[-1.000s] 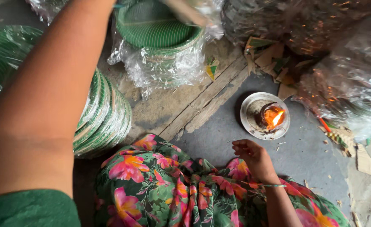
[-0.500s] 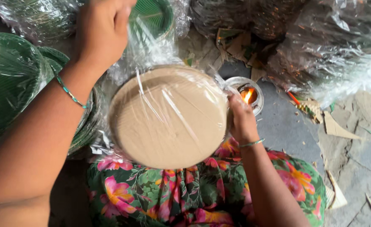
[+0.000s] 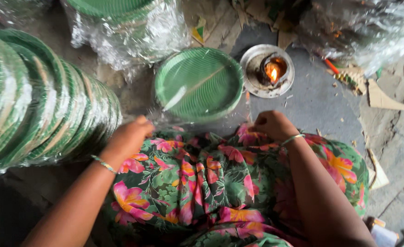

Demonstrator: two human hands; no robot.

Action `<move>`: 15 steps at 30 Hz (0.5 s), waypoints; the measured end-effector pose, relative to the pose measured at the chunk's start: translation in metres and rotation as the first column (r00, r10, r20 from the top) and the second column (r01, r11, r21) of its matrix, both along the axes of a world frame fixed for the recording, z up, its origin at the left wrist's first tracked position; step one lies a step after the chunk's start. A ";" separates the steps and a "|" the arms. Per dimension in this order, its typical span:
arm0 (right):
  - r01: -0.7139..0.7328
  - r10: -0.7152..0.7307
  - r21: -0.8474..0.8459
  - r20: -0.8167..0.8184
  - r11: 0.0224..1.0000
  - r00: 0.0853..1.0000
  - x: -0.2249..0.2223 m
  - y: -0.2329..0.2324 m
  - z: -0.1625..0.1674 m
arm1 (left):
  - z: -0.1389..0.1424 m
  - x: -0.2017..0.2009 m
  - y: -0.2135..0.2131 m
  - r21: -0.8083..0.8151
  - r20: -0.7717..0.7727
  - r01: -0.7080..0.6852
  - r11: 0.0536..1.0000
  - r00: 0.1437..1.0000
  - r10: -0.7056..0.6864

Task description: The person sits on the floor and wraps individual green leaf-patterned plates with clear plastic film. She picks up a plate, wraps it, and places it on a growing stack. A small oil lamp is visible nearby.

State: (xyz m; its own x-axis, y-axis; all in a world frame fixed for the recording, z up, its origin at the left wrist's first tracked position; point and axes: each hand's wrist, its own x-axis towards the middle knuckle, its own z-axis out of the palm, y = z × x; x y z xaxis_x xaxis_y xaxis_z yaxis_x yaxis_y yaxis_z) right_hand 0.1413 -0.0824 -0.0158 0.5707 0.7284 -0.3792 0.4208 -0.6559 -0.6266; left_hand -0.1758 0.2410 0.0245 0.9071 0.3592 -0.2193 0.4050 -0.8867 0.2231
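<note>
While both hands sit low at the near edge of the floral cloth, a round green plate (image 3: 199, 83) lies face up between and just beyond them, its moulded surface ribbed like a leaf with a central vein, and thin clear film (image 3: 197, 122) spreads glossy and crinkled around its near rim. The left hand (image 3: 129, 136) is curled at the film's near-left edge, fingers bunched together on the wrap, a striped thread bangle (image 3: 103, 163) at the wrist. The right hand (image 3: 274, 125) is closed in a loose fist at the near-right edge of the film, knuckles up; whether it pinches the wrap cannot be told, and a thin metal bangle (image 3: 292, 138) circles its wrist. Below both lies the lap cloth (image 3: 202, 183), soft fabric printed with pink flowers and green leaves. To the left a long stack of green plates (image 3: 42, 114) rests on its side, the ribbed rims packed tight under shiny film. At the far side another wrapped pile of plates (image 3: 129, 23) stands in wrinkled plastic. Just right of the single plate, a shallow round metal dish (image 3: 267, 71), dull and sooty, carries a small lamp with a live orange flame (image 3: 272, 72). The floor (image 3: 321, 105) is rough grey concrete, and torn cardboard scraps (image 3: 381, 97) lie on it at the right
</note>
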 end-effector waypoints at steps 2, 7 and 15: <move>0.016 -0.013 -0.185 0.021 0.983 1.000 -0.003 0.000 -0.017 | -0.043 0.005 0.006 -0.144 -0.220 -0.045 0.989 0.975 0.013; 0.107 -0.201 0.283 0.330 0.953 0.922 -0.014 0.037 -0.054 | -0.111 0.067 0.049 -0.108 0.064 -0.302 0.947 0.949 0.309; 0.341 -0.367 -0.134 -0.327 0.930 0.871 -0.044 0.077 -0.075 | -0.141 0.088 0.020 -0.752 -0.177 -0.472 0.460 0.817 0.549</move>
State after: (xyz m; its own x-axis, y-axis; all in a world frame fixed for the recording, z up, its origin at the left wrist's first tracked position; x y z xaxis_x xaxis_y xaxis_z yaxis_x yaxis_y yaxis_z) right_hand 0.0978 -0.0058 -0.0906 0.6116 0.4666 -0.6389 -0.0792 -0.7674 -0.6362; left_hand -0.0881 0.2611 -0.1160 0.6442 0.5101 -0.5699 0.6754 -0.0297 0.7369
